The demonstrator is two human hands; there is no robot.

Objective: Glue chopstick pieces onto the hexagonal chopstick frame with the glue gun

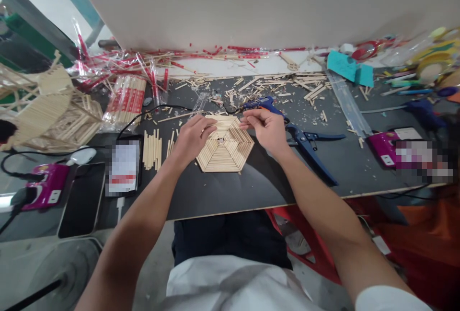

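Observation:
A flat hexagon of light wooden sticks (223, 162), laid in nested rings around a small central hole, lies on the dark tabletop. Over its upper left side, my left hand (194, 136) has its thumb and fingers drawn together, the fingertips by the top edge. My right hand (268, 129) hovers at the upper right side with its fingertips pinched. Whatever lies between the fingers of either hand is too small to make out. Just behind my right hand sits a blue glue gun (264, 103), partly hidden. Blue-handled cutters (312, 153) lie to the right.
Short cut sticks (153, 149) lie left of the hexagon, beside a lit phone (124, 167) and a dark phone (82, 201). A stick-built model (53, 109) stands far left. Packed chopsticks (125, 97) and stick scraps (247, 86) cover the back. Purple power strips (384, 150) sit at both sides.

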